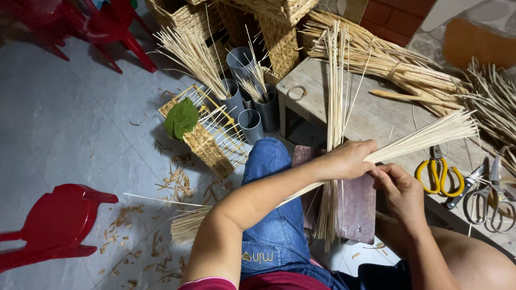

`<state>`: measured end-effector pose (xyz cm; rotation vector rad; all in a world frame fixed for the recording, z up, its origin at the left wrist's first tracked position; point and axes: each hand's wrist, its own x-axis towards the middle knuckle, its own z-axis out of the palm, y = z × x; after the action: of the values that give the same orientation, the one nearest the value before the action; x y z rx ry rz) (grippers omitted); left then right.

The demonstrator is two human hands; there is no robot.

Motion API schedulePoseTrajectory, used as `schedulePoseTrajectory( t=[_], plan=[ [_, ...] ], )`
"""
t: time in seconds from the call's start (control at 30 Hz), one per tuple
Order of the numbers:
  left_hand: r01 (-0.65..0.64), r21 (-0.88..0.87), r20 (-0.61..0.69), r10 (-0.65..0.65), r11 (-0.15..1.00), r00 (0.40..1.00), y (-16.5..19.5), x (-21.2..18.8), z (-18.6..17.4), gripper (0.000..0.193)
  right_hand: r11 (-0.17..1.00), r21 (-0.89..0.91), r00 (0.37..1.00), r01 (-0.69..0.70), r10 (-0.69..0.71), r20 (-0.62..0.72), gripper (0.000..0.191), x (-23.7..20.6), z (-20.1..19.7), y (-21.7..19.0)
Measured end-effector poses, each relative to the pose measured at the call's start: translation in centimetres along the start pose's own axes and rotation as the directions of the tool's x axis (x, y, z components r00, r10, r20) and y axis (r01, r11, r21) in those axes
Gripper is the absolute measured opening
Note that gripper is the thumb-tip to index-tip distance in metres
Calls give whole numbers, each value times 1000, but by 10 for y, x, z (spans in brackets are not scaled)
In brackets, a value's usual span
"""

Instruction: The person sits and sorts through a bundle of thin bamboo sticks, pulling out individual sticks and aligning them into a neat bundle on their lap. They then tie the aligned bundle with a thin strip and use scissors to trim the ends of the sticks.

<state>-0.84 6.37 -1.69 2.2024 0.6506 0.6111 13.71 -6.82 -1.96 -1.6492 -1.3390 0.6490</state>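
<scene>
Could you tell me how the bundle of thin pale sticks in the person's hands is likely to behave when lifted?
The bundle of sticks probably stays fairly stiff, since it juts past the left hand with little sag. It looks light. Its fanned tips suggest loose sticks could slip out where the right hand works.

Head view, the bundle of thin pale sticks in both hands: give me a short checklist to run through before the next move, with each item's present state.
1. Left hand closed around the bundle of sticks: ok.
2. Right hand fingers pinching the sticks beside the left grip: ok.
3. Stick ends even on the fanned side: not ok, they spread apart.
4. Yellow-handled scissors lying on the wooden bench near the right hand: ok.
5. Second loose bundle standing crossed behind the held one: not ok, they overlap.
6. How many sticks the right fingers have separated: cannot tell.
</scene>
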Motion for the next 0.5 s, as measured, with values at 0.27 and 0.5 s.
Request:
schedulePoseTrajectory(
  t=[0.27, 0.5],
  plan=[
    [273, -404, 81, -263, 873, 961, -4, 11, 2, 31, 966, -237, 974, 98, -143, -177, 17, -8, -2, -21],
    [319, -619, 271, -186, 718, 945, -8, 3, -3, 24, 512, 793, 943, -331, 201, 264, 22, -7, -6, -18]
  ],
)
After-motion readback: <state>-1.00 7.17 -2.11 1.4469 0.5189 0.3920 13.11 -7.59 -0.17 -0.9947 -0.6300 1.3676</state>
